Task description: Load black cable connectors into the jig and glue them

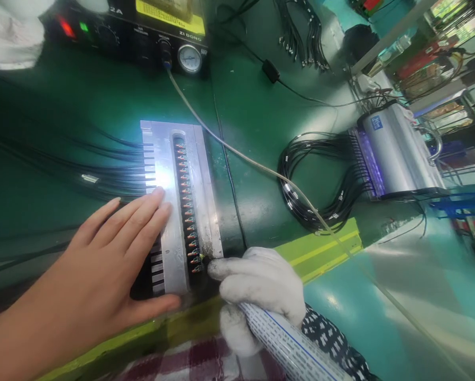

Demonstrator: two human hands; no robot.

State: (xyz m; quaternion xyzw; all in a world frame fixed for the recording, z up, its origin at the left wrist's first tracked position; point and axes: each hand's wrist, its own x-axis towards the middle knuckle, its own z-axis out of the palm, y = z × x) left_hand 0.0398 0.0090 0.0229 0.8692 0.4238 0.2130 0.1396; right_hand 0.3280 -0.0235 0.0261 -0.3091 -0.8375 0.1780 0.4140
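Left: cables (pixel 63 161) into jig (pixel 170 222); left hand (pixel 110 259) across it, fingers laid flat, thumb apart. Gloved right hand (pixel 261 291) next, fingers clamped on tube (pixel 291 344), tip (pixel 206 259) near pins (pixel 188 205). Hose (pixel 257 166) crossing coil (pixel 307 219); silver box (pixel 400 153). Green tabletop (pixel 257 116) underneath; cluttered workshop (pixel 439 61) far right.

Metal fixture (pixel 201 180): laid on a green tabletop (pixel 249 121), wire ends (pixel 188 198) exposed in a row along it.
Left hand (pixel 114 248): bare, spread and rested on the fixture's left side.
Right hand (pixel 261 291): gloved, a printed tube (pixel 289 341) gripped; a dark tip (pixel 206 261) is seen beside the fixture's nearest wire ends.
Black cables (pixel 102 169): led out left of the fixture.
Gauge box (pixel 138 39): set beyond the fixture.
Silver machine (pixel 396 151): placed right of the fixture, coiled cables (pixel 287 188) attached.
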